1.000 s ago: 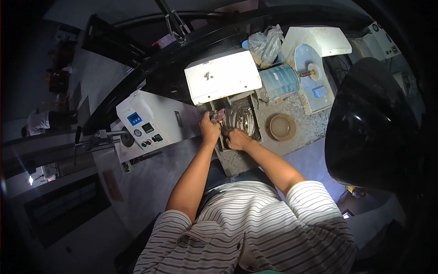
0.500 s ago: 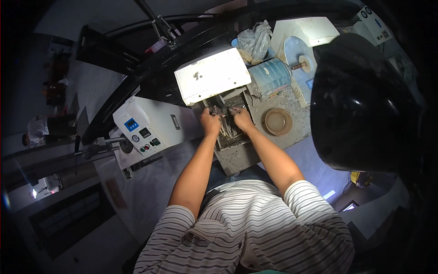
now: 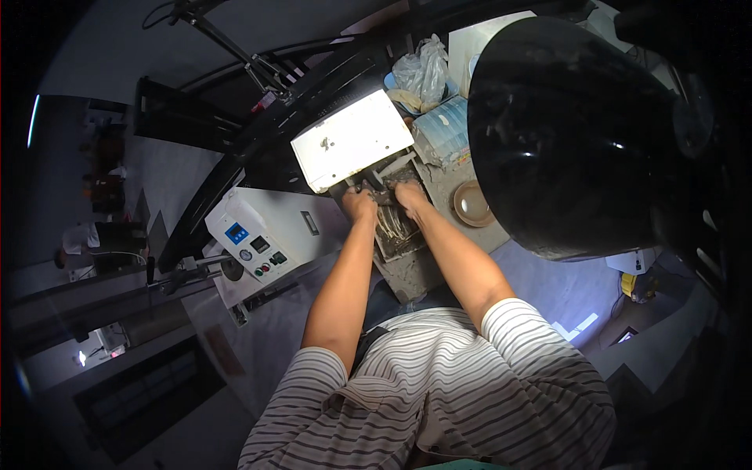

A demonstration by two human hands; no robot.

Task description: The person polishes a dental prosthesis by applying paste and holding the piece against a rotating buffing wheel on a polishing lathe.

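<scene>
My left hand (image 3: 359, 201) and my right hand (image 3: 408, 194) reach into a muddy, open-topped tray (image 3: 401, 251), just below the front edge of a white box-like hood (image 3: 354, 142). Wet dark grime coats the fingers of both hands. The fingers are curled, with dark grimy matter between and around them; what they grip is too small and dark to make out. Pale streaks of wet residue lie in the tray nearer to me. To the right of my right hand, a round brown bowl (image 3: 462, 192) rests on the dirty bench surface.
A large black lamp shade (image 3: 580, 149) covers much of the right side. Behind the bench lie a blue-banded container (image 3: 445, 135) and a clear plastic bag (image 3: 423, 72). Left of my arms stands a white machine (image 3: 276, 215) with a control panel. Another person (image 3: 82, 237) is far left.
My view has shifted, so the lamp shade now covers more of the right side and part of the bowl. My right hand has dipped deeper into the tray, closer to my left.
</scene>
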